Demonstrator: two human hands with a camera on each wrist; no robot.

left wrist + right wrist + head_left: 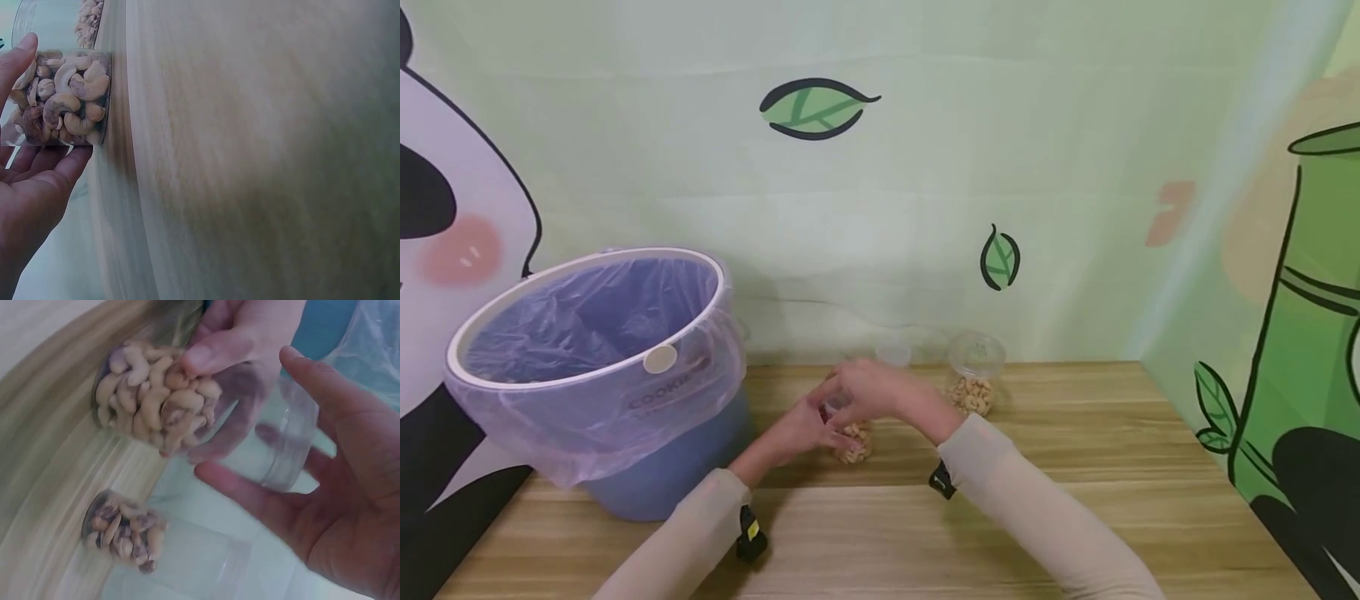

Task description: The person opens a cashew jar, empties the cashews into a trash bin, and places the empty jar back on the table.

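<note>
My left hand (pixel 805 429) grips a clear jar of cashews (pixel 65 94) low on its body, thumb on one side and fingers on the other. This jar stands upright on the wooden table, its upper part clear of nuts. Around its top, my right hand (pixel 350 469) is spread, with the thumb and forefinger apart on either side of the ridged rim (pixel 294 437). Other fingers of that hand show behind the jar. A second clear jar (pixel 976 375), with cashews in its lower part, stands to the right of my hands.
At the left is a large blue bin (pixel 662 475) with a white rim and a translucent liner (pixel 602 442). A pale round disc (pixel 893 354) shows behind my hands, close to the wall. A printed cloth backdrop (pixel 1075 167) borders the table (pixel 1112 467).
</note>
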